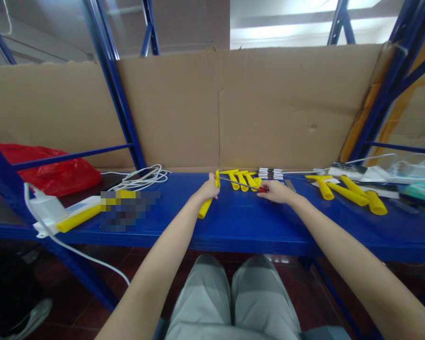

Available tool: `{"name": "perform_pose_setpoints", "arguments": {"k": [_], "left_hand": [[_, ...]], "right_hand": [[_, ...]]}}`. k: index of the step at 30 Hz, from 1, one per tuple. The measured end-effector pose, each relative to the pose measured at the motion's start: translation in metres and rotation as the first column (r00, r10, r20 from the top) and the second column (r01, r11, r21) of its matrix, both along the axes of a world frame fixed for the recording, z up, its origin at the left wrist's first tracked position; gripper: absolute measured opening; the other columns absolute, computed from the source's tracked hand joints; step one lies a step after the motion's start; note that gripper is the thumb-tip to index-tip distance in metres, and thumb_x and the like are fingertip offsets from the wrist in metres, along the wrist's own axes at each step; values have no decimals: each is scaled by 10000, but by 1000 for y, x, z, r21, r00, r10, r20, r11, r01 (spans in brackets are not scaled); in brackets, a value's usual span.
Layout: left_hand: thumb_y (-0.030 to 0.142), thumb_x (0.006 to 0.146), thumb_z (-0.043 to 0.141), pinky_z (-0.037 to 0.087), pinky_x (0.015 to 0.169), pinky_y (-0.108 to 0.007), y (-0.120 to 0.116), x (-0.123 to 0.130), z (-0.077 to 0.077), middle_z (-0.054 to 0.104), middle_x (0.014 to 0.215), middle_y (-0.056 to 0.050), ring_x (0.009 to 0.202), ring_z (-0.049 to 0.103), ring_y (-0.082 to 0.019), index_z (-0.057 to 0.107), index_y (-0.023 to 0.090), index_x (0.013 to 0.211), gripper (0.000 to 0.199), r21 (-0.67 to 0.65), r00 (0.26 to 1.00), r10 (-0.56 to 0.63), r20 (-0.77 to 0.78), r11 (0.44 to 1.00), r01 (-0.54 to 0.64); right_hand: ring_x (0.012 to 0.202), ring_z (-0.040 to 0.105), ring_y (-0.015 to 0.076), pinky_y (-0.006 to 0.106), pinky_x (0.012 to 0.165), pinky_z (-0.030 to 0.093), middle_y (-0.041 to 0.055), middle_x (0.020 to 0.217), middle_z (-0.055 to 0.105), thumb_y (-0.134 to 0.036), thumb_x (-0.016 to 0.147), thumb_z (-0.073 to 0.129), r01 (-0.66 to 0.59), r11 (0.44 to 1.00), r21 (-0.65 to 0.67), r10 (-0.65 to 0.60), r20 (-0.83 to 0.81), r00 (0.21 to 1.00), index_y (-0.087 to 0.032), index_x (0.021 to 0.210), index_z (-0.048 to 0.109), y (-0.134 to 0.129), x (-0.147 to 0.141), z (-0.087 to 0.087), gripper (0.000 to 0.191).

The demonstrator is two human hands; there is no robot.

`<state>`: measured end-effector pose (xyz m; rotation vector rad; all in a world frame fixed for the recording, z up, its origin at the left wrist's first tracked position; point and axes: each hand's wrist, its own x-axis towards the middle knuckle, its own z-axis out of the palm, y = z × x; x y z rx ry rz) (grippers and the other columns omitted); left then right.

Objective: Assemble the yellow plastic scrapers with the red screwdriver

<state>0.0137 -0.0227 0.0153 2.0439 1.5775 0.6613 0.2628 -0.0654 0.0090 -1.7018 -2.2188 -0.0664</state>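
Note:
My left hand (208, 189) is closed around a yellow T-shaped plastic handle (205, 208), whose round grip points down toward the shelf's front edge. Between the fingers of my right hand (276, 192) is the red handle of a screwdriver (263, 190). Its long thin shaft reaches left to the head of the yellow piece; whether the tip touches it I cannot tell. Behind the shaft, several more yellow T-shaped handles (243, 180) lie in a row. Just past my right hand sits a stack of small black-and-white pieces (270, 173).
More yellow handles (347, 192) lie at the right, near white plugs and cables (416, 169). At the left are a coiled white cable (145, 178), a power strip (81, 208) and a red plastic bag (46, 167). A cardboard panel (269, 104) backs the blue shelf (241, 222).

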Motion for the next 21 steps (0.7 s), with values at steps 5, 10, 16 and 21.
{"name": "perform_pose_setpoints", "arguments": {"k": [5,10,16,21], "left_hand": [[61,786,467,474,542,-227,2,-1,-1,654,885,-112,582,619,-149,283,149,1188,451,14,999,-9,-43,1000,10],[65,778,475,477,562,-230,2,-2,0,656,815,-84,584,621,-153,282,150,1203,475,17,998,-5,-59,1000,6],[61,764,479,481,576,-235,-2,-2,3,659,787,-76,598,625,-159,288,152,1204,488,14,997,0,-80,1000,1],[53,764,470,488,589,-251,-1,-2,3,660,834,-105,627,637,-174,297,143,1194,472,13,998,8,-69,1000,-7]], "right_hand": [[673,580,182,255,583,391,64,760,654,-356,781,532,-22,999,-23,21,-58,998,-175,795,580,1,5,-1,188],[648,570,175,261,581,396,53,718,645,-365,835,426,-119,983,-137,108,-83,991,-183,719,585,-3,4,4,269],[624,554,168,252,559,376,53,713,637,-317,753,552,-17,1000,14,17,-29,999,-173,754,560,-3,1,2,145],[653,573,177,256,573,398,70,753,654,-347,795,510,-59,998,-29,58,-49,997,-159,811,593,-1,0,1,206]]}}
